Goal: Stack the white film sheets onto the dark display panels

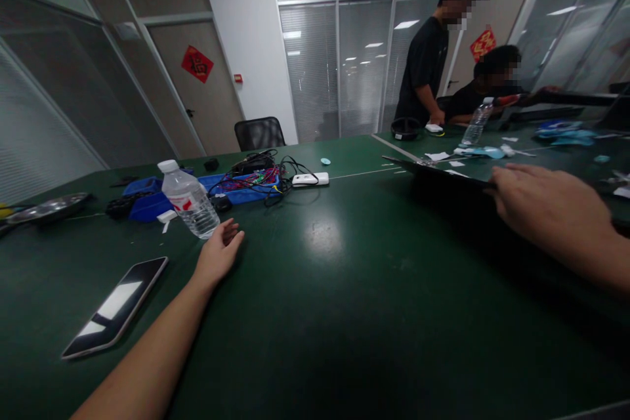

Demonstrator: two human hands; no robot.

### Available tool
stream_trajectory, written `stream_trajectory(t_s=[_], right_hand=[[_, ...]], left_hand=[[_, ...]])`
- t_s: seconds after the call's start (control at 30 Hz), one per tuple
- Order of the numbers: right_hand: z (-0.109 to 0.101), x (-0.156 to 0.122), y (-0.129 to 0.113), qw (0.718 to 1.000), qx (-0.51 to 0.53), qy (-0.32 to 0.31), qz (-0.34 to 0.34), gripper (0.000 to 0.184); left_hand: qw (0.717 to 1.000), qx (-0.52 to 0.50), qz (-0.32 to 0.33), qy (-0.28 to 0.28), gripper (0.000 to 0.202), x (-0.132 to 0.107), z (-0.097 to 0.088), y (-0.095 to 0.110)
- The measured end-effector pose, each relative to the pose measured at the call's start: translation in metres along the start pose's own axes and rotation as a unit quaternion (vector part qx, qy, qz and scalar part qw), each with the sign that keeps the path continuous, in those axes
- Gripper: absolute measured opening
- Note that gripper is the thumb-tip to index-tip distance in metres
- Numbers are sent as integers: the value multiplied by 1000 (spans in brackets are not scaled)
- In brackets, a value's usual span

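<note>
My right hand [551, 210] grips the near edge of a thin black flat panel [443, 178] at the right. The panel is tilted and seen almost edge-on above the green table, so its exact kind cannot be made out. My left hand [220, 252] rests low over the table, its fingers loosely bent and apart, with nothing in them. Just beyond its fingertips stands a clear water bottle [189, 203] with a white cap and red marking, leaning in the view. A phone [121, 308] lies screen up, left of my left forearm.
Blue trays [246, 189] with tangled wires sit beyond the bottle, beside a white power strip [310, 179]. A metal pan-like object [49, 207] lies far left. Across the table [319, 315], two people [426, 65] are near another bottle [477, 123], light-blue items [566, 133] and paper scraps.
</note>
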State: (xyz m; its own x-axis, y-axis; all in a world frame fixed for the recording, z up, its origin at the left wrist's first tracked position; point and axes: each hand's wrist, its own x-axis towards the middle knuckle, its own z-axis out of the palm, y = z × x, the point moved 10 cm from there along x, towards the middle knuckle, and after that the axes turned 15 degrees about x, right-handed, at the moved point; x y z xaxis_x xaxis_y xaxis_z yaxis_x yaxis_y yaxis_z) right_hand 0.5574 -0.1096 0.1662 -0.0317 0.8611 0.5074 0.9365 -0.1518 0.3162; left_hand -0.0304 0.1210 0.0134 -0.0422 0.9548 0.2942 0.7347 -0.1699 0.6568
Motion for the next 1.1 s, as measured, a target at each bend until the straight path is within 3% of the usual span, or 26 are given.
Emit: stream_trajectory(t_s=[0.13, 0.3, 0.47, 0.57, 0.63, 0.7, 0.77, 0.9, 1.03, 1.1], right_hand=[[-29, -8, -43, 996, 43, 51, -57, 29], [-62, -49, -130, 963, 138, 120, -196, 34], [-43, -83, -201, 911, 269, 79, -303, 35], [-23, -84, -222, 892, 340, 15, -298, 32], [-4, -69, -222, 883, 387, -50, -263, 41], [19, -41, -204, 885, 406, -89, -208, 47], [44, -3, -164, 908, 387, -78, -142, 52], [108, 52, -46, 963, 269, -6, -1, 56], [166, 45, 55, 974, 198, 53, 94, 66], [185, 34, 78, 975, 190, 62, 102, 70]], left_hand=[[1000, 12, -4, -2, 67, -1, -1, 3], [1000, 29, 10, -7, 65, -2, -4, 7], [995, 97, 31, -18, 64, -6, -6, 18], [980, 141, 102, -92, 71, -15, 10, 37], [957, 194, 166, -138, 73, -24, 22, 49], [938, 242, 194, -154, 69, -28, 28, 53], [932, 264, 191, -162, 64, -28, 28, 52], [929, 273, 183, -172, 63, -28, 27, 51], [927, 290, 177, -160, 59, -29, 26, 53], [924, 306, 170, -153, 58, -30, 26, 52]])
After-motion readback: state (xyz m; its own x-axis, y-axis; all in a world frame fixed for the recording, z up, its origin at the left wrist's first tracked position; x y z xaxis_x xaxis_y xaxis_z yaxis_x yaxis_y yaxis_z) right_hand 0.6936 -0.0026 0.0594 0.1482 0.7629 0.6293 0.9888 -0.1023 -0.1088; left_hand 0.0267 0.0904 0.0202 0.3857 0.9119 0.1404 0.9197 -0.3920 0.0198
